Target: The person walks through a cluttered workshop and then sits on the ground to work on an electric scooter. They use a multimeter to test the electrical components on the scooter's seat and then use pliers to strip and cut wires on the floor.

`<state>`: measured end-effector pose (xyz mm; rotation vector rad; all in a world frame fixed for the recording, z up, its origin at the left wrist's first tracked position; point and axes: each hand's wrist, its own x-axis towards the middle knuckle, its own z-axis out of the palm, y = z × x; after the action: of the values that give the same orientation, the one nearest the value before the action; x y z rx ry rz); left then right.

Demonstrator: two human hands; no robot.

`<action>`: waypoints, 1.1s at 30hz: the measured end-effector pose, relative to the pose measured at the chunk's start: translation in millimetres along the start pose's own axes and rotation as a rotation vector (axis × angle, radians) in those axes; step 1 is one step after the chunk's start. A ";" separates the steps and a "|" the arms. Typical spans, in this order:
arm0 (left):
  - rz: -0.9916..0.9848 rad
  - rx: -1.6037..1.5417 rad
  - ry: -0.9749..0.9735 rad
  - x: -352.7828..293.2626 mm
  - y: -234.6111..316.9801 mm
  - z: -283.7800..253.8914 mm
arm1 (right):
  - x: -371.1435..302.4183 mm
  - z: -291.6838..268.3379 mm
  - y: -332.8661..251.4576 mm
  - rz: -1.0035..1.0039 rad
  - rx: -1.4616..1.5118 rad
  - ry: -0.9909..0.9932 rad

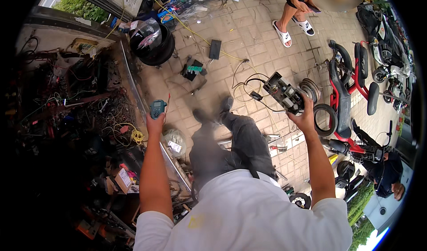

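My left hand (pixel 155 123) is closed round a small teal multimeter (pixel 157 109) with a little display; a red lead sticks up beside it. In my right hand (pixel 304 116) is an opened black electronics case (pixel 283 91) with its circuit board and components bare, possibly a charger. Black cables run from the case to a plug (pixel 255 96) hanging on its left. My two hands are well apart, one on each side of my legs.
A black helmet (pixel 153 42), a black box (pixel 215 49) and a green-and-black part (pixel 192 69) lie on the paving. Shelves of tangled wires (pixel 89 95) fill the left. A red scooter (pixel 341 95) stands right. A person in white slides (pixel 283 34) is ahead.
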<state>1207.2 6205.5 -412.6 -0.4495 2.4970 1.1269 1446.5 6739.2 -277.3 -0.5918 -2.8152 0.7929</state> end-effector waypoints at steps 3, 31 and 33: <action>0.032 0.116 -0.107 59.1 6.0 8.5 | 25.3 78.1 17.7 0.086 0.034 -0.045; 0.732 0.801 -0.527 450.7 -252.2 277.8 | 32.7 639.8 274.3 0.010 0.048 -0.090; 0.798 0.680 -0.710 431.8 -202.2 299.7 | 30.0 629.6 278.9 0.029 0.017 -0.079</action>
<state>970.3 6247.9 -921.7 1.0190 2.1817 0.4195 1352.2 6675.5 -957.1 -0.6131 -2.8741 0.8624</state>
